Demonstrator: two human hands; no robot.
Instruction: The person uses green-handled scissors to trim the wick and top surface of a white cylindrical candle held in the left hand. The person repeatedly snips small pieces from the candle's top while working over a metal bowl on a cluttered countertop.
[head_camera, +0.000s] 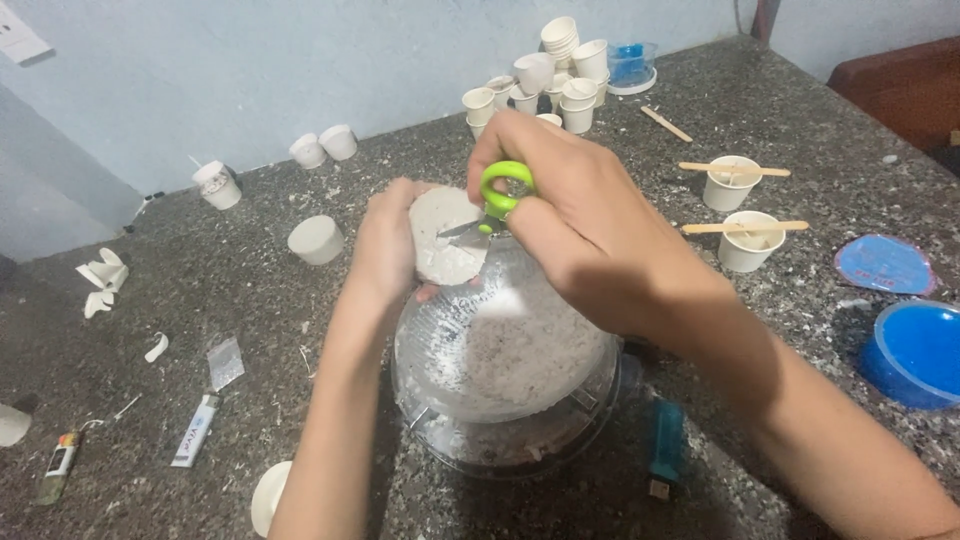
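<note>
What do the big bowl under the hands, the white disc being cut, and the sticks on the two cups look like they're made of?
The bowl looks like clear, glossy plastic or glass: its contents show through and the wall glints. The white disc, held by the left hand and cut with green-handled scissors in the right hand, looks matte and chalky, perhaps plaster or foam. The sticks look like pale, bare wood.

White disc and green-handled scissors above a clear bowl.
Disc (445, 237) held upright, edges ragged; scissors (497, 203) blades laid against its face, over the white-filled bowl (500, 365).
</note>
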